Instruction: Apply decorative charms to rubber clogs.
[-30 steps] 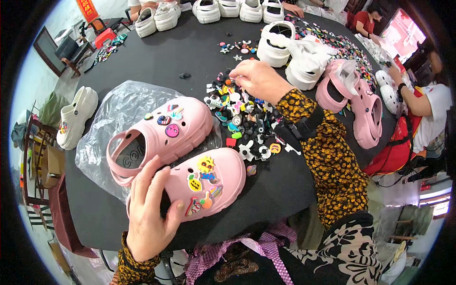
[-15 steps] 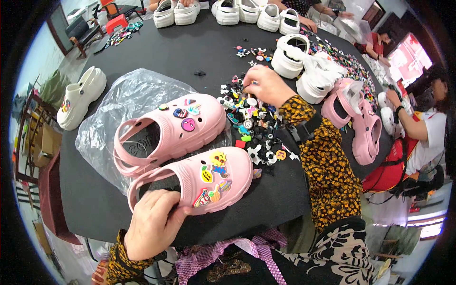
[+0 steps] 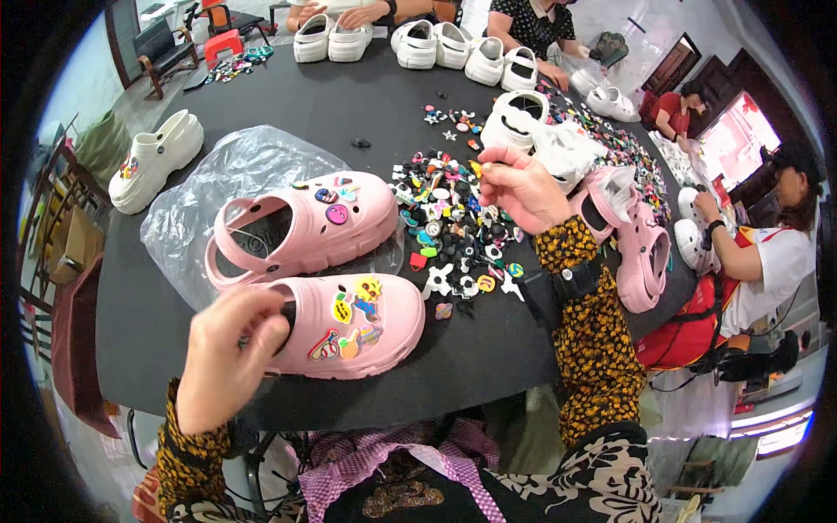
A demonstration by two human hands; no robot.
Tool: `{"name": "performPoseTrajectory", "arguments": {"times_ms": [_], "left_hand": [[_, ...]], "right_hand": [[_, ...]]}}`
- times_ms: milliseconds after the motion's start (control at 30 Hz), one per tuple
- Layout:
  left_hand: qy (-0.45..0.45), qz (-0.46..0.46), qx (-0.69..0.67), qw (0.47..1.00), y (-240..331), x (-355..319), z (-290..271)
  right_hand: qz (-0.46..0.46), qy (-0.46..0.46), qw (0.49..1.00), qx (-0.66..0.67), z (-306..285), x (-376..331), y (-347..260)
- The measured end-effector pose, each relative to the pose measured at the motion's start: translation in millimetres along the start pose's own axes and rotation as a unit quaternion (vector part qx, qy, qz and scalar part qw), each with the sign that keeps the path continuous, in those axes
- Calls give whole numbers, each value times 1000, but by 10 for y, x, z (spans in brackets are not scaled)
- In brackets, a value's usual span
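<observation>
Two pink clogs lie side by side, toes to the right. Several charms sit on the near pink clog (image 3: 392,327), among them a yellow one with a face and a bat-and-ball charm (image 3: 323,344). The far pink clog (image 3: 366,205) carries a magenta face charm (image 3: 336,213) and others. At the near clog's heel, my left hand (image 3: 228,353) has its fingers curled together and covers the heel strap; what they grip is hidden. My right hand (image 3: 530,192) pinches a small yellow charm (image 3: 476,169) above the right edge of the charm pile (image 3: 445,209).
Clear plastic sheet (image 3: 187,187) lies under the far clog. A white clog (image 3: 157,161) stands left; more white clogs (image 3: 417,44) line the far edge. Another pink pair (image 3: 643,261) is right of my forearm. Co-workers sit around the black table (image 3: 288,96).
My right hand has come up out of the charm pile, now with a yellow charm in its fingers. My left hand has shifted left and up along the near clog's heel. The view has shifted slightly.
</observation>
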State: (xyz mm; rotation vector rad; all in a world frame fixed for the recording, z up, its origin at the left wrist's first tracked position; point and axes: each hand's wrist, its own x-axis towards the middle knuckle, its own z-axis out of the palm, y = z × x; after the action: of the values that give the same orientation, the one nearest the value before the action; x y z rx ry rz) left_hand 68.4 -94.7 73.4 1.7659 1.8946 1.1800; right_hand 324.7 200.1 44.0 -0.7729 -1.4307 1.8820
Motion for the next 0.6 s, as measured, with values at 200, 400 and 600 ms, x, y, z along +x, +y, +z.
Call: {"name": "performPoseTrajectory", "arguments": {"times_ms": [200,400,600], "left_hand": [[39,134,62,988,26,281,-1],[-20,65,110,992,-264,633,-60],[-98,-137,21,986,-562,722,-145]], "right_hand": [[2,-55,995,79,243,-288,133],[-59,-47,992,-104,666,-555,92],[-110,-123,961,-223,1283,-357,102]]}}
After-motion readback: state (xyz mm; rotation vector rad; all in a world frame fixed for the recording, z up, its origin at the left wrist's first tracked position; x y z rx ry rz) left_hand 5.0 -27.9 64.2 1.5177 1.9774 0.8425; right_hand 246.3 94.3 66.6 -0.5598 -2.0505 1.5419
